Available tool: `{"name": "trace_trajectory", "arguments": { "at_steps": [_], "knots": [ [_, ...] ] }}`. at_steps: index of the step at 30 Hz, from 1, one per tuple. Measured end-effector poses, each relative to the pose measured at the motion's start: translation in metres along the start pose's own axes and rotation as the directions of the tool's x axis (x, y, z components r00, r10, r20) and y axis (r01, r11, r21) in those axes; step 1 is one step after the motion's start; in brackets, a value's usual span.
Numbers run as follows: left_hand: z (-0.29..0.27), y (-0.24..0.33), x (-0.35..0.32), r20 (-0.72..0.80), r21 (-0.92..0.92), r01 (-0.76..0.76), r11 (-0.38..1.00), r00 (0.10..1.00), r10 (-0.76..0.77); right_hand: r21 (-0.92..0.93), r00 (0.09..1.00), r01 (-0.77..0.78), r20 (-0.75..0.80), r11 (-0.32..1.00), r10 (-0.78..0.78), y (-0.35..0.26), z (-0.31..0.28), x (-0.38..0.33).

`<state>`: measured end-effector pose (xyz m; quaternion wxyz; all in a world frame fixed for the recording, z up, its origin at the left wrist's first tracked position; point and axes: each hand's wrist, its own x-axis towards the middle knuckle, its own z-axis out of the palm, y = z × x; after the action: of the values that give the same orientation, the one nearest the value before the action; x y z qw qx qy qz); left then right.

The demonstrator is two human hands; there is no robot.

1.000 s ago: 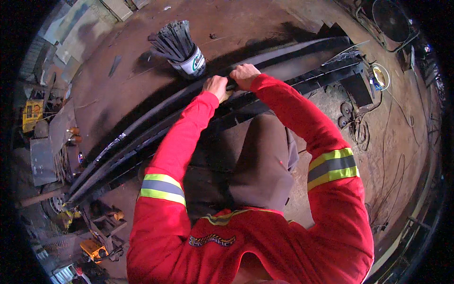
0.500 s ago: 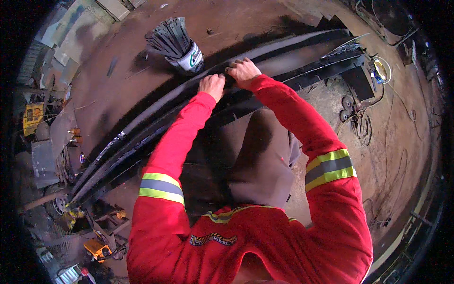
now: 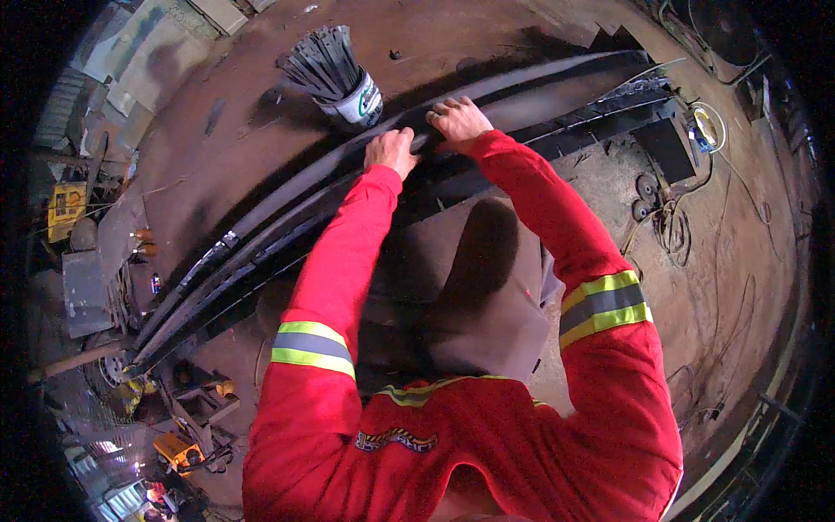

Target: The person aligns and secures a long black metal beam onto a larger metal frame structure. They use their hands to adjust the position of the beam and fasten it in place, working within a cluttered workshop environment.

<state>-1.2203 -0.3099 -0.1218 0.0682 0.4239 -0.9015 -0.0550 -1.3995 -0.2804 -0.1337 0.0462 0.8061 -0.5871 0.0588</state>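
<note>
A long dark metal beam (image 3: 291, 184) runs across the floor in front of me, from the lower left to the upper right. Its edges look bowed through the lens. My left hand (image 3: 392, 152) is closed over the middle of the beam, fingers curled at its upper edge. Just right of it, my right hand (image 3: 459, 120) grips the same beam with bent fingers. The undersides of both grips are hidden. Beyond my left hand stands a white bucket (image 3: 358, 103), packed with flat grey metal strips (image 3: 322, 63).
Grinding discs (image 3: 644, 186) and a coiled cable (image 3: 673, 228) lie on the floor at right, below a dark plate (image 3: 663, 150). A coiled pale hose (image 3: 710, 129) sits farther right. At left are a yellow case (image 3: 66, 210), an orange tool box (image 3: 178, 452) and scrap.
My hands have moved slightly apart, the right one a little up and to the right. The whole view has shifted slightly. Both hands stay on the beam.
</note>
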Motion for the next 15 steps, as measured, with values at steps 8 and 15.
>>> {"name": "trace_trajectory", "arguments": {
  "at_steps": [8,15],
  "knots": [
    [-0.009,-0.002,-0.015,-0.002,0.015,0.196,0.98,0.981,-0.196,-0.116,0.994,0.006,-0.112,0.993,-0.019,0.0,0.001,-0.004],
    [-0.024,-0.086,-0.09,-0.151,0.127,0.309,0.943,0.945,-0.29,-0.09,0.99,-0.02,-0.14,0.996,0.007,-0.003,0.0,-0.011]
  ]
}}
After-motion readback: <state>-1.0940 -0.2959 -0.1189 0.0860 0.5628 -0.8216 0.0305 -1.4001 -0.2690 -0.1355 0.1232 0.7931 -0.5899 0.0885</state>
